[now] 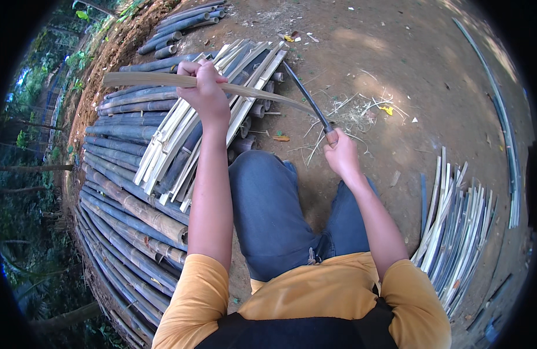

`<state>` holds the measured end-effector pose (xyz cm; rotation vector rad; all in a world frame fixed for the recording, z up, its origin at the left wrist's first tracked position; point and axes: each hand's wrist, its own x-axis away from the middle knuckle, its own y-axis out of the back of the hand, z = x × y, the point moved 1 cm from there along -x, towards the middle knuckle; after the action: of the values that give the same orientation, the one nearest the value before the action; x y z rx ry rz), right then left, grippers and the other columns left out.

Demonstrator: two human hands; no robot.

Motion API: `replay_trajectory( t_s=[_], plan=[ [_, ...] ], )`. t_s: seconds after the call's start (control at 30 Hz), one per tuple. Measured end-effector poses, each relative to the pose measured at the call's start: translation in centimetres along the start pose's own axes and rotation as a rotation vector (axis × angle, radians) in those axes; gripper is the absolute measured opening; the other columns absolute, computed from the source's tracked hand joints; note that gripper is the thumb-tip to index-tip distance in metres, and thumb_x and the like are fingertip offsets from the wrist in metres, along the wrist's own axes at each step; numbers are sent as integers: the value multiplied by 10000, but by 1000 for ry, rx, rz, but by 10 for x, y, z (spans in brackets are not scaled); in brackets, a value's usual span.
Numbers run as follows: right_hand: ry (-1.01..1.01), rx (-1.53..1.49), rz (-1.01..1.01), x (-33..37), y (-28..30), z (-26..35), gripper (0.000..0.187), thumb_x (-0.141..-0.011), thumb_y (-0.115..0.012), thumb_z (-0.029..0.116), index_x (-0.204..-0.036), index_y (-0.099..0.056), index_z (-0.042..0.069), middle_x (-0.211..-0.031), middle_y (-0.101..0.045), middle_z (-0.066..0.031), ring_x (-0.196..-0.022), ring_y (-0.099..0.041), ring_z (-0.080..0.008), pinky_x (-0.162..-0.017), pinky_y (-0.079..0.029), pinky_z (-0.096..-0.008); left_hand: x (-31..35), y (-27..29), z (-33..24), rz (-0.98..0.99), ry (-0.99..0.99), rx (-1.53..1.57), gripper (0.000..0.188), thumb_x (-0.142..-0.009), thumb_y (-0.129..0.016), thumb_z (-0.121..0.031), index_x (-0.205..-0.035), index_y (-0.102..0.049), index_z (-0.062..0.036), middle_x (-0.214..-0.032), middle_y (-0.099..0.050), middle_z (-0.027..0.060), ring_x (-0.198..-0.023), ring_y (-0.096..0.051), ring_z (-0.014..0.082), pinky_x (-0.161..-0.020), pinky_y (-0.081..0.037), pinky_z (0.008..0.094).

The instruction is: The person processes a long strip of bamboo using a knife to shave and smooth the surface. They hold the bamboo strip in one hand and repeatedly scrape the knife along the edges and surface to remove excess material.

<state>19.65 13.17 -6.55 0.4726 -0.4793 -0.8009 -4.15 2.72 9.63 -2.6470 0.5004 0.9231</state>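
My left hand (204, 84) is closed around a long, pale bamboo strip (143, 79), raised above a pile of split bamboo. The strip slants down to the right, and its far end meets the blade of a long knife (306, 95). My right hand (342, 154) grips the knife by its brown wooden handle, in front of my right knee. The dark blade points up and to the left. Whether its edge is cutting into the strip or only resting against it, I cannot tell. Beneath my left hand lies a stack of split bamboo slats (175, 136).
Dark bamboo poles (123, 134) lie stacked on the left, with more poles (184, 23) farther back. Thin shavings (361, 113) litter the dirt ahead. A bundle of narrow strips (457, 238) lies at right, and long strips (501, 116) run along the far right.
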Motion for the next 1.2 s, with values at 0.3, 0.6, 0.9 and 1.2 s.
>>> replay_trajectory(
  t_s=[0.3, 0.6, 0.9, 1.2],
  plan=[
    [-1, 127, 1, -35, -26, -25, 157, -875, -633, 140, -989, -586, 41, -869, -679, -257, -888, -661, -449, -732, -505, -542, -8, 21, 11, -20, 41, 106, 197, -835, -475, 4, -689, -370, -78, -566, -435, 43, -500, -394, 103, -555, -412, 256],
    [-6, 155, -20, -51, -45, -52, 151, -896, -608, 178, -1005, -590, 75, -883, -687, -254, -899, -661, -460, -749, -509, -566, -12, 31, 16, -21, 94, 151, 203, -823, -437, 6, -681, -334, -96, -562, -387, 40, -494, -331, 130, -470, -334, 281],
    [-157, 240, -19, -91, -59, -110, 174, -923, -573, 195, -1036, -578, 63, -953, -688, -249, -945, -655, -456, -789, -514, -557, -18, 29, 21, 25, 100, 194, 216, -824, -449, -11, -667, -336, -106, -556, -383, 40, -497, -324, 135, -483, -326, 283],
    [-193, 149, -24, -99, -75, -145, 145, -881, -613, 159, -1008, -593, 91, -918, -692, -238, -918, -663, -449, -791, -513, -549, -26, 42, 30, 69, 161, 232, 233, -830, -441, -21, -648, -333, -118, -558, -388, 36, -516, -350, 146, -511, -356, 299]
  ],
)
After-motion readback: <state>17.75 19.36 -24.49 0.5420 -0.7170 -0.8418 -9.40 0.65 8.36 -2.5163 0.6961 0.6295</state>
